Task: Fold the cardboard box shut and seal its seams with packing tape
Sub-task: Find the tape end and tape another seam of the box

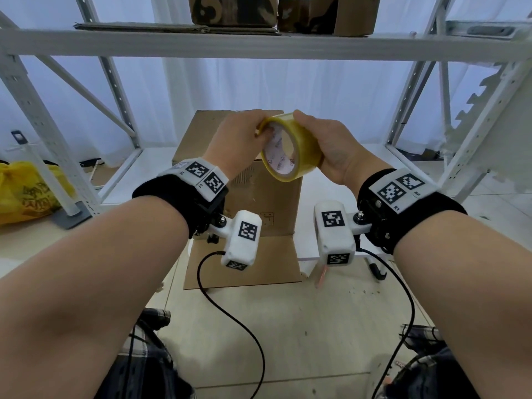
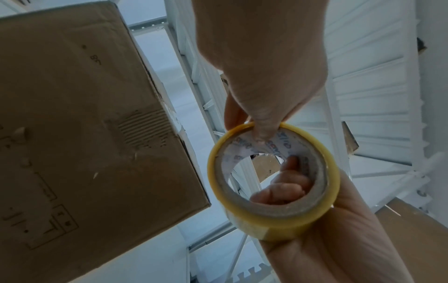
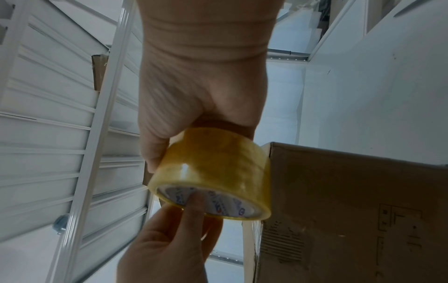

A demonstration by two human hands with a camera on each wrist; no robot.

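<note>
A yellow roll of packing tape (image 1: 290,146) is held in the air between both hands, above the brown cardboard box (image 1: 270,203). My right hand (image 1: 322,142) grips the roll (image 3: 218,170) around its outer band, fingers curled behind it. My left hand (image 1: 244,136) pinches the near rim of the roll (image 2: 274,181), thumb on the white printed core. The box (image 2: 84,124) stands upright on the floor in front of me, its top closed and one flap (image 1: 244,260) lying flat towards me. No loose tape end is visible.
White metal shelving (image 1: 259,44) frames the box on both sides and overhead, with flat cardboard and boxes (image 1: 233,10) on the upper shelf. A yellow bag (image 1: 26,191) lies on the floor at left. Cables (image 1: 230,312) hang from the wrist cameras over my knees.
</note>
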